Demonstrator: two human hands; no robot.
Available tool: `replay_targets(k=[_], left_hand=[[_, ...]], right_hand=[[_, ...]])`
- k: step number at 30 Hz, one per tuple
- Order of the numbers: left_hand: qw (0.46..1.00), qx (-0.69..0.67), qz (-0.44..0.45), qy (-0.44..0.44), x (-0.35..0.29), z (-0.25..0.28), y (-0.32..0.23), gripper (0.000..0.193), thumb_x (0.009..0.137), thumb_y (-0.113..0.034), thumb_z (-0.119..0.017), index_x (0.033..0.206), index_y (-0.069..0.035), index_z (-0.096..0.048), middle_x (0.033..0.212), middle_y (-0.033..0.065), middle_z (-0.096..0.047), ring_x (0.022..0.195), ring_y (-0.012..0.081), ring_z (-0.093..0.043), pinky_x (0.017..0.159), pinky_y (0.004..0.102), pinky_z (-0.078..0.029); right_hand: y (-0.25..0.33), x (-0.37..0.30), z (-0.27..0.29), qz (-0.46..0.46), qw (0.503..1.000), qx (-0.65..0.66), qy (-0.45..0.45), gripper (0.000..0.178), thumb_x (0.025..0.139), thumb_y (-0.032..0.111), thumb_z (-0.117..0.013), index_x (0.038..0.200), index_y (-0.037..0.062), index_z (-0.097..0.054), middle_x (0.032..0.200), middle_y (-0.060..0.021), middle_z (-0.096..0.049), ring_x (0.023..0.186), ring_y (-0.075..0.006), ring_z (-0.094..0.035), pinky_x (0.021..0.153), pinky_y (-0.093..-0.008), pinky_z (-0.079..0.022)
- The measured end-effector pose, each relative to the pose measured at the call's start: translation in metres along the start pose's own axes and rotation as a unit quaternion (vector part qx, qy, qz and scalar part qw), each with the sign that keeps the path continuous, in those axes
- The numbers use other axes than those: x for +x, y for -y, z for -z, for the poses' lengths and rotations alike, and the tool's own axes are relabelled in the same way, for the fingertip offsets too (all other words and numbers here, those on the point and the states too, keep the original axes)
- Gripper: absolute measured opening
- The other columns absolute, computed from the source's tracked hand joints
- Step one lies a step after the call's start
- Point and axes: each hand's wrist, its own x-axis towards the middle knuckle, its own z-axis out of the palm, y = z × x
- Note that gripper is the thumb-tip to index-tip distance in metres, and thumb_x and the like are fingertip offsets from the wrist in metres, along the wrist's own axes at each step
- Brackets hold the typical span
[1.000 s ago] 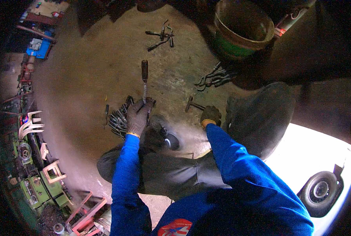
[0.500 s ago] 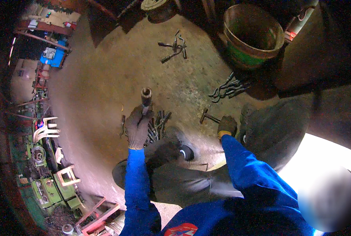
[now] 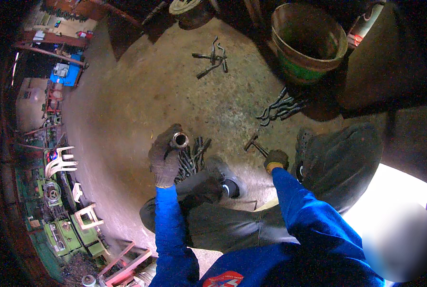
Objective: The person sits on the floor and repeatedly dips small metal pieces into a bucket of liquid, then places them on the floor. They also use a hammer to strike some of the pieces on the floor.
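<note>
My left hand, in a grey knit glove, is closed around a metal piece with a round hollow end. That open end faces up toward me. Beside and below this hand lies a pile of dark metal rods on the floor, close to my shoe. My right hand, gloved with a yellow cuff, grips a hammer by its handle. The hammer's head is low, just above or on the floor; which one, I cannot tell. Ahead of the hammer lie several wavy dark rods.
More rods with thick ends lie farther ahead on the concrete floor. A large worn green bucket stands at the far right, a round drum-like object at the far edge. Green machinery and a white chair are at left.
My left hand has drawn back slightly and tipped the metal piece, so its hollow end faces me more directly. The hammer in my right hand has shifted slightly to the right and nearer.
</note>
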Motion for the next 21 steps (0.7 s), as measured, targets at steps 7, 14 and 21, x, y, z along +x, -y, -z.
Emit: replay_targets(k=[7, 14, 21], left_hand=[[0.999, 0.021, -0.030, -0.014, 0.004, 0.002, -0.006, 0.024, 0.087, -0.007, -0.057, 0.108, -0.003, -0.068, 0.109, 0.0108, -0.069, 0.101, 0.0216, -0.064, 0.084, 0.0325, -0.051], [0.991, 0.066, -0.116, -0.024, 0.017, 0.016, -0.011, 0.023, 0.084, -0.003, -0.056, 0.104, -0.003, -0.068, 0.114, 0.0143, -0.067, 0.105, 0.0254, -0.064, 0.086, 0.0337, -0.051], [0.989, 0.037, -0.116, -0.088, 0.016, 0.031, -0.034, 0.019, 0.084, -0.018, -0.060, 0.085, 0.000, -0.068, 0.106, 0.0168, -0.068, 0.112, 0.0346, -0.061, 0.097, 0.0451, -0.047]], right_hand=[[-0.003, 0.010, -0.016, 0.023, 0.989, 0.137, 0.053, 0.046, 0.070, 0.042, -0.069, 0.100, 0.0069, -0.073, 0.098, -0.0181, -0.070, 0.092, -0.0329, -0.068, 0.082, -0.0407, -0.054], [0.000, 0.038, -0.034, 0.228, 0.920, 0.225, 0.226, 0.036, 0.077, 0.033, -0.069, 0.096, 0.0018, -0.070, 0.092, -0.0197, -0.069, 0.076, -0.0273, -0.068, 0.071, -0.0387, -0.054], [0.004, 0.036, -0.053, 0.116, 0.827, 0.485, 0.259, 0.032, 0.078, 0.025, -0.071, 0.085, -0.0057, -0.066, 0.071, -0.0142, -0.065, 0.054, -0.0225, -0.063, 0.053, -0.0357, -0.052]])
